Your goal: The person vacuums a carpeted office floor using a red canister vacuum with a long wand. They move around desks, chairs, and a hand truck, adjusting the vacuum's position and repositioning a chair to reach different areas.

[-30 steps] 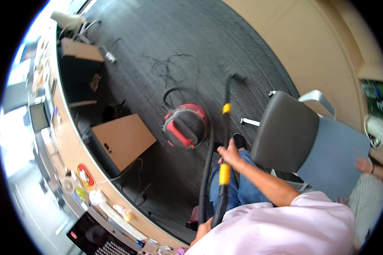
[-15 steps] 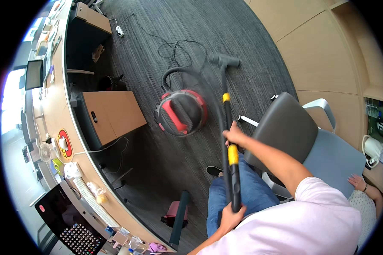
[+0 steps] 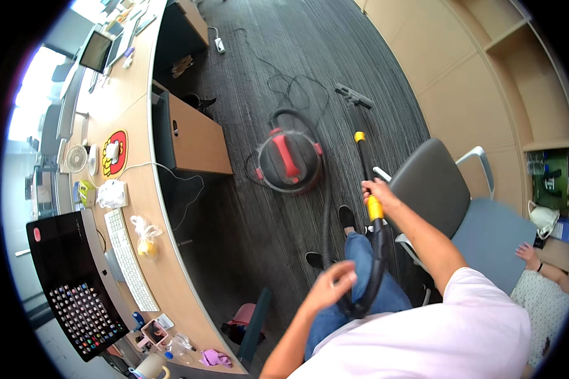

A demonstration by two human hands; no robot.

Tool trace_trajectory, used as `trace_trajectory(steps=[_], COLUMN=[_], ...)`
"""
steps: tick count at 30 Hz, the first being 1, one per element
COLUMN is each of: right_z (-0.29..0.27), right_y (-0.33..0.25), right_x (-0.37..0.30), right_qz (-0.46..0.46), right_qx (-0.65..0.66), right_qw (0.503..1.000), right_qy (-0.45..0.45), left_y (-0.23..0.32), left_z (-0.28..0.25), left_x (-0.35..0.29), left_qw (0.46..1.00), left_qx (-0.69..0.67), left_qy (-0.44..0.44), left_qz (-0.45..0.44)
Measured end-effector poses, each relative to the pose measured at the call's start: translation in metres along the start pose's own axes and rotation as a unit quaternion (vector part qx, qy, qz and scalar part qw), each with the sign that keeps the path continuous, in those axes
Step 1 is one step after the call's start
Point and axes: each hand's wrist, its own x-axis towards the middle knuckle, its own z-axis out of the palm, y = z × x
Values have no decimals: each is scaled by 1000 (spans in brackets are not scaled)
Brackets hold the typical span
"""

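A canister vacuum cleaner (image 3: 303, 165) with a dark lid and red handle stands on the carpet ahead of me. From it a ribbed hose (image 3: 327, 218) bends down to the curved black handle (image 3: 378, 265) near my lap. My right hand (image 3: 379, 193) is wrapped round the black wand (image 3: 365, 163), just above a yellow collar. At the wand's far end, the grey floor head (image 3: 354, 96) lies on the carpet. My left hand (image 3: 332, 285) is off the handle, fingers apart, close beside the hose; it holds nothing.
A grey office chair (image 3: 430, 183) stands close by my right arm, with another person's hand (image 3: 526, 251) on its seat. Along the left runs a long desk (image 3: 161, 252) with a cabinet (image 3: 199, 136) beneath. A black cord (image 3: 297, 85) loops over the carpet. Cupboards (image 3: 449, 76) line the right.
My left hand has let go of the wand's handle and lifted away from it. The right hand keeps its hold on the wand. The view has shifted, showing more of the desk.
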Motion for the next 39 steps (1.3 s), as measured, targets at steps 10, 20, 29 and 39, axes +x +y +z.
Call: trace_trajectory(steps=[10,20,29,39], right_z=[-44,-66,-79,-94], right_y=[-123,-105,-106,-4], right_x=[10,11,-26,-131], right_qz=[-23,15,-5,-32], right_qx=[-145,-169,-221,-282], right_qw=[989,985,975,959], right_qy=[4,-9,-21,-2], left_y=[-156,-170,-158,-211], left_z=[-207,-222,-153,-83], left_x=[326,409,176,-57], left_qw=[889,931,934,884], left_qx=[220,-31,125,348], left_qy=[380,346,294,236], left_qz=[-130,-114,-163,-202])
